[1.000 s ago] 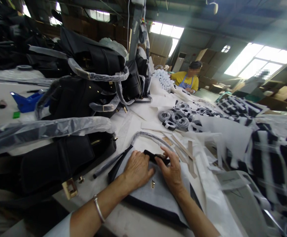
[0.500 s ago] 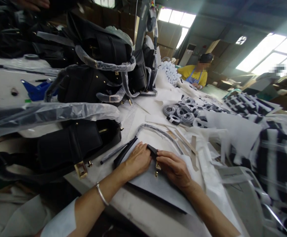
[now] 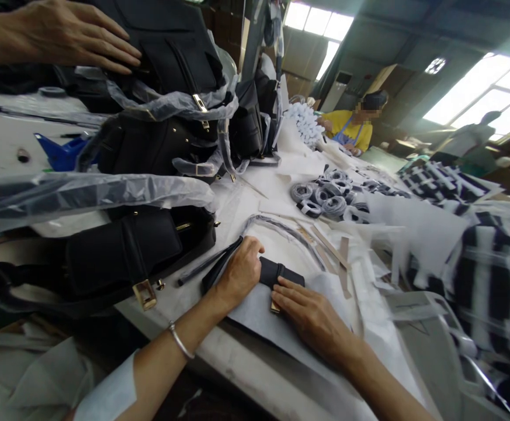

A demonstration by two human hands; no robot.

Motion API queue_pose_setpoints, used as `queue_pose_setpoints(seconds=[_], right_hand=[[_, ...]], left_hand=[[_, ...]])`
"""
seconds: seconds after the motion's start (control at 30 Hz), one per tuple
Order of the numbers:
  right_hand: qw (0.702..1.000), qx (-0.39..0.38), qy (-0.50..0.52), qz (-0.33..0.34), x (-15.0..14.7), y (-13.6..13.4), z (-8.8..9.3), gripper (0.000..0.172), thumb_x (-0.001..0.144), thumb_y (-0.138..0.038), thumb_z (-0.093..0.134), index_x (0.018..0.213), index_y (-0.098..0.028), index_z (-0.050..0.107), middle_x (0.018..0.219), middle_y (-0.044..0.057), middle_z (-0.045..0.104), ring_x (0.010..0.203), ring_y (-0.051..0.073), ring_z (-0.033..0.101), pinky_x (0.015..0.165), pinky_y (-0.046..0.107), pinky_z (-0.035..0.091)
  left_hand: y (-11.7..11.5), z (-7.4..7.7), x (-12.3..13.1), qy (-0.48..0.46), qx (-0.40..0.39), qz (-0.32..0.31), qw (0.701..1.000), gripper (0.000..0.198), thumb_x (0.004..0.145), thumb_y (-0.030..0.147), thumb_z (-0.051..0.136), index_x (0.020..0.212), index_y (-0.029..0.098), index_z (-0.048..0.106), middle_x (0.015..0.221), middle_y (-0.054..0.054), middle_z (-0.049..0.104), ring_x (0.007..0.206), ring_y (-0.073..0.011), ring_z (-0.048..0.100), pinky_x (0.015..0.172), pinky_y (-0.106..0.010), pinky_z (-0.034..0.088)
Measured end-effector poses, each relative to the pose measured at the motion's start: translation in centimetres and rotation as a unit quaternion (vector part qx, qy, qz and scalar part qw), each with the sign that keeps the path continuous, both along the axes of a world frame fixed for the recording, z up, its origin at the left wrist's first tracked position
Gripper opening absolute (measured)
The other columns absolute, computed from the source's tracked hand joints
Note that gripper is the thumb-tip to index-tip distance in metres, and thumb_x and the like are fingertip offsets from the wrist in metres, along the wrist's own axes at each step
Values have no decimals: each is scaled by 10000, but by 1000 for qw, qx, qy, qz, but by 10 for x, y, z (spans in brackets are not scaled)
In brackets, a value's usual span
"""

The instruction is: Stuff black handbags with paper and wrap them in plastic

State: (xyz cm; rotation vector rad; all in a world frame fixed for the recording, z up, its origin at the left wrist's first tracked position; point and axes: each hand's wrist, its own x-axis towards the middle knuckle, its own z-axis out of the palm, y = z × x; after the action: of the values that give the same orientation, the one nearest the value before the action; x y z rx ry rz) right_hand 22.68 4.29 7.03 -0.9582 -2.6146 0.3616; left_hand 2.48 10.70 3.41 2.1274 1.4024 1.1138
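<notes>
A black handbag lies before me on the table, a pale grey-white sheet covering much of its front. Over the sheet lies a short black flap with a gold clasp at its lower end. My left hand is closed at the flap's left end, fingers curled; what they grip is hidden. Stretched out and fairly flat, the fingers of my right hand press on the flap's strap and the clasp's edge. Behind the bag its plastic-wrapped handle arches across the tabletop.
Left of me lies another black handbag with a wrapped handle. Another person's hand rests on stacked bags. Coiled straps and cardboard strips lie beyond, a chair at right. A person in yellow sits farther back.
The flap, lifted between my hands before, now lies flat with its clasp down. My left fingers have curled and moved up slightly. The other person's hand has come onto the upper bag, which has tilted.
</notes>
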Motion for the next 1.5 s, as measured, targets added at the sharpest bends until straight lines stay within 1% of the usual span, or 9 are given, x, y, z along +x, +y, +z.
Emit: queue_pose_setpoints(seconds=[0.2,0.37,0.5,0.63,0.8,1.07,1.2,1.37,1.5], right_hand=[[996,-91,-9,7,-4,-3,19,320,1021,-234,433,1259,-218,646,1236,72,699,1280,227,564,1128,433,439],[988,-106,49,-105,-11,-3,7,150,948,-291,598,976,-260,742,1031,37,750,1158,238,634,985,404,538],[981,-110,24,-160,-15,-7,0,53,866,-242,693,911,-258,717,1034,28,707,1054,214,629,877,347,540],[977,-127,83,-147,-8,-7,-7,119,891,-221,651,963,-264,736,1074,44,701,1089,211,618,947,367,509],[983,-111,57,-131,-7,-2,-9,164,859,-173,673,939,-284,765,1001,22,722,1006,198,638,897,336,514],[994,-55,-39,-90,-18,-1,6,208,882,-100,601,778,-240,715,822,10,694,862,187,609,692,265,464],[995,-52,-78,-46,-20,2,10,210,909,-108,585,790,-227,710,814,1,691,817,170,600,712,263,448],[987,-37,-44,-147,-23,-9,-4,141,910,-142,620,873,-225,728,866,13,687,864,178,601,760,269,466],[973,-36,21,-225,-27,-24,-20,156,892,-109,634,926,-225,734,924,24,688,920,177,600,814,259,480]], left_hand=[[0,-2,2,-1,-4,-19,1000,346,744,-60,375,921,205,510,971,-44,561,955,-187,574,920,-346,498],[2,6,1,-5,-8,-39,999,346,750,-49,383,931,194,549,1006,-54,584,995,-185,585,948,-353,498],[-18,31,-8,28,-24,-163,986,282,806,-8,433,911,198,594,972,-19,619,966,-151,604,908,-267,497],[-61,42,-15,153,-49,-286,945,114,919,166,537,975,219,621,994,-8,637,925,-161,616,855,-267,486],[-88,29,-18,203,-38,-270,940,257,914,325,630,1141,216,580,1129,-45,631,1029,-212,606,920,-336,478],[-86,18,-25,192,-29,-285,939,338,878,361,672,1179,231,591,1135,-50,643,1064,-219,611,958,-330,480],[-87,14,-24,174,-36,-280,943,335,883,348,663,1192,242,591,1160,-48,648,1079,-223,610,969,-343,485],[-91,1,-22,157,-30,-249,955,456,820,297,728,1244,272,564,1278,-33,624,1151,-241,595,1016,-377,493],[-87,-25,-22,162,74,-235,956,603,797,337,742,1345,253,505,1418,-84,552,1268,-285,549,1073,-396,481]])
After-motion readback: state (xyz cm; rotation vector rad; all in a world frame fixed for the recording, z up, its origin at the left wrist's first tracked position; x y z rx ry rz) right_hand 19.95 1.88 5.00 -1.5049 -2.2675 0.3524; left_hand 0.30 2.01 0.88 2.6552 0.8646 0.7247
